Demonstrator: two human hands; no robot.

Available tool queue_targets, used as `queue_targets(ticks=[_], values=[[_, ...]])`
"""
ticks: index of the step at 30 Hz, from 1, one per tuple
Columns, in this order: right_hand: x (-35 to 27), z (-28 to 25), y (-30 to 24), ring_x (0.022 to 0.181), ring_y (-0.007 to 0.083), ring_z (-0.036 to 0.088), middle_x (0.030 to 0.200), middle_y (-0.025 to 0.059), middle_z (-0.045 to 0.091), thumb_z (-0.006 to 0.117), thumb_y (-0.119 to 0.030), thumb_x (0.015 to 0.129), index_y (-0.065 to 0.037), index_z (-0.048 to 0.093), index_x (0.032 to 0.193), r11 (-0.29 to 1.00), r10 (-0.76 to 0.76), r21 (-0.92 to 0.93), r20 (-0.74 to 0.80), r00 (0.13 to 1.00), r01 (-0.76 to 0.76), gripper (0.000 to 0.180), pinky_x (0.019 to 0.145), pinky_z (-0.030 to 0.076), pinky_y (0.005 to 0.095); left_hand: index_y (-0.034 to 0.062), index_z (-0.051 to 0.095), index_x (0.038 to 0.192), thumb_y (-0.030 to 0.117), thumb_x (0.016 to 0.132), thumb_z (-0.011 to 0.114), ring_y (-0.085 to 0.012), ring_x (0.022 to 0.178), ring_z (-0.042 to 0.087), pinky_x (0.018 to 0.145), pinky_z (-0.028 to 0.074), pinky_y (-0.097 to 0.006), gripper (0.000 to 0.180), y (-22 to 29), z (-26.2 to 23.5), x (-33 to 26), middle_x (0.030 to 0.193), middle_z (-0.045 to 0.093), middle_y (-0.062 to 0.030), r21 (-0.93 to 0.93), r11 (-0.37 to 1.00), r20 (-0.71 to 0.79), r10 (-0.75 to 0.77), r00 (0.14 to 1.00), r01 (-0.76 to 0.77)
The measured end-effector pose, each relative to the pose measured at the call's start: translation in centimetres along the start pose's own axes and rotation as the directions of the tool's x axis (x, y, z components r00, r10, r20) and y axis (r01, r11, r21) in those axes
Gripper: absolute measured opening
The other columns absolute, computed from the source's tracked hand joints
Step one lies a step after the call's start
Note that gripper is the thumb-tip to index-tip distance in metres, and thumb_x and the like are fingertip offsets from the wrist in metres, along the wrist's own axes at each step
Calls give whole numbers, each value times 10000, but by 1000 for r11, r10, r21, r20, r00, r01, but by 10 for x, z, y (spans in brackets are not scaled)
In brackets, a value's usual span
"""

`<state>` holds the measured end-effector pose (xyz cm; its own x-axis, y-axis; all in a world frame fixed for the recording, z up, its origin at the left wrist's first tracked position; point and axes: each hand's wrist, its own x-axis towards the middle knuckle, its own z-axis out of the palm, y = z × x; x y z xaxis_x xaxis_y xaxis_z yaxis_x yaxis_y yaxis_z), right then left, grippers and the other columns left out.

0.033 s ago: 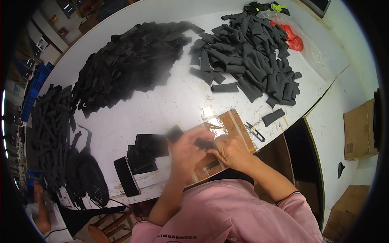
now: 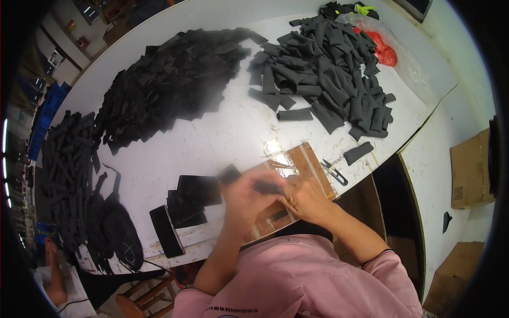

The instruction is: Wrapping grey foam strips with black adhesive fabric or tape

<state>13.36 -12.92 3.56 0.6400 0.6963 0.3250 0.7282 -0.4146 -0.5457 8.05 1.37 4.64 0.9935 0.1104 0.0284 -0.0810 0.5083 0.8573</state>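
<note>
My left hand, a little blurred, is closed on a small dark fabric piece. The fingers of my right hand pinch the right end of that piece. Another dark fabric end shows behind my left hand; whether it belongs to the same piece I cannot tell. Both hands are over a brown board with tape strips. Left of them, several flat black fabric pieces lie stacked on the white table. A pair of thread snips rests beyond the board's right edge.
A phone lies left of the stack. Flat black pieces form a large heap at far left, and dark fabric tubes another at far right. One tube lies apart. Black strips cover the left edge. Cardboard boxes stand at right.
My left hand's fingers have shifted very slightly around the fabric piece. Everything else stays in place.
</note>
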Motion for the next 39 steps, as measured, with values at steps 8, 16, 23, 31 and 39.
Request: queue_targets(ticks=[8,16,23,31,39], values=[[-15,26,15,664,355,535,730,165,557,515,-177,770,-28,551,802,940,115,320,24,993,-117,157,579,447,392,-48,572,759,-32,658,622,-73,645,512,567,401,-207,114,17,13,12,746,567,-62,751,650,166,-10,986,-120],[7,-13,-7,605,331,533,651,153,547,568,-240,762,-7,552,748,993,19,110,164,986,-37,234,517,420,398,-14,553,881,54,811,543,-209,770,544,719,444,-314,98,15,8,-7,821,588,-144,145,919,5,369,929,-366],[27,-36,-4,477,306,518,499,138,512,566,-338,781,-10,553,615,983,-62,182,228,972,20,368,484,424,371,-32,575,896,42,807,540,-124,775,558,731,433,-236,121,6,-23,-9,848,610,-89,532,844,-330,277,902,-64],[29,-29,23,465,69,427,514,16,459,465,-388,854,-16,519,684,579,540,683,87,837,-445,413,429,331,213,-53,526,854,-16,673,571,-314,884,471,759,403,-360,190,-73,-47,-21,971,474,-180,996,-94,23,177,984,-6],[-43,26,-10,493,40,408,534,-19,463,453,-306,884,-35,548,702,400,479,616,490,728,-679,340,456,326,186,-68,505,826,-52,697,509,-329,825,458,718,394,-383,130,-73,-64,-25,895,467,-181,986,-162,66,194,979,-34]])
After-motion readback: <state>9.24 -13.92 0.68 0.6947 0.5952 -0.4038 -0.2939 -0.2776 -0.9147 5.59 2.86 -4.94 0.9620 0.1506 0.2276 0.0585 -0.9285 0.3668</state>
